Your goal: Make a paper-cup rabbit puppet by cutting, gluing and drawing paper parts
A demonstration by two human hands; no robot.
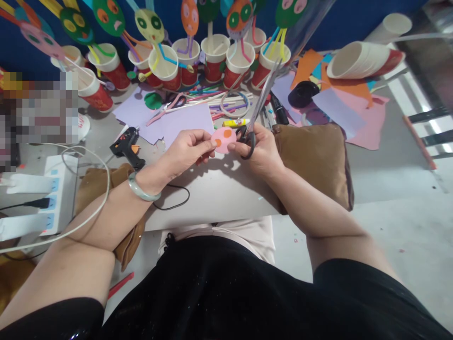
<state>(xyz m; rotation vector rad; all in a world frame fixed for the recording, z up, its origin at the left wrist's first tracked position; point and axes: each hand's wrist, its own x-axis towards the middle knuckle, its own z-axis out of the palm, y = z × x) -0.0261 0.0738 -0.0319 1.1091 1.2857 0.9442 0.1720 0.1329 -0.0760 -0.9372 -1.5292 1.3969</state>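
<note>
Between thumb and fingers, my left hand (193,152) pinches the left edge of a pink paper oval (225,145) that carries two orange spots. My right hand (264,151) has its fingers in the black handles of a pair of scissors (261,101), whose blades point up and away. The right thumb and handles are close against the oval's right edge; whether they touch it I cannot tell. Beyond the hands lie a yellow marker (231,123) and a sheet of lilac paper (191,123). A black glue gun (128,147) rests left of my left hand.
Red-and-white paper cups (165,71) with paper-faced figures line the back. Stacked cups (361,60) lie back right above coloured paper. Brown cushions (311,165) lie under both forearms. A power strip (58,193) and a white cable (106,189) are at the left.
</note>
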